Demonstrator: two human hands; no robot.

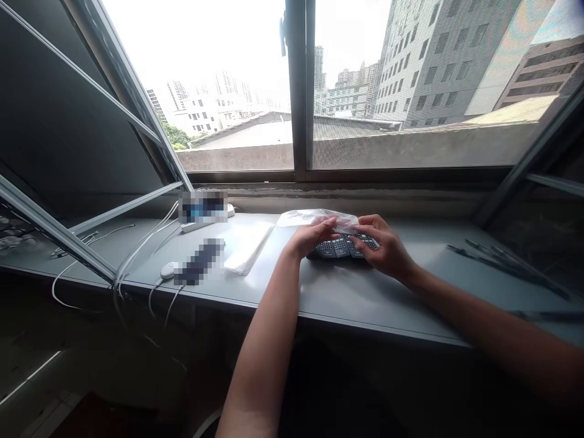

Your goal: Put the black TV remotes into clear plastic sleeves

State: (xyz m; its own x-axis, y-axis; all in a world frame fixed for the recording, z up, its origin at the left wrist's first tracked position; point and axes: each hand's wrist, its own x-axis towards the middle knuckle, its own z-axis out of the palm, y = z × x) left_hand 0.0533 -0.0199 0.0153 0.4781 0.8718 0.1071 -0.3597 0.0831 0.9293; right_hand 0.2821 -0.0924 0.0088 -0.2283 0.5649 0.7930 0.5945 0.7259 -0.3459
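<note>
A clear, thin plastic bag (301, 217) lies over the back of a black keyboard (341, 248) on the grey desk. The keyboard's front rows of keys show below the bag; its rear part is covered. My left hand (312, 236) has its fingers closed on the bag's film above the left half of the keyboard. On the other side my right hand (385, 248) pinches the bag's right end between thumb and fingers, close over the keyboard's right edge. Both hands are only a short way apart.
Left of the keyboard lies a flat white translucent sheet or bag (250, 246). Farther left are a blurred-out dark device (199, 261), a round white charger (168, 270), a power strip (191, 226) and white cables (141, 243). Thin dark rods (511, 264) lie at right. A window stands behind.
</note>
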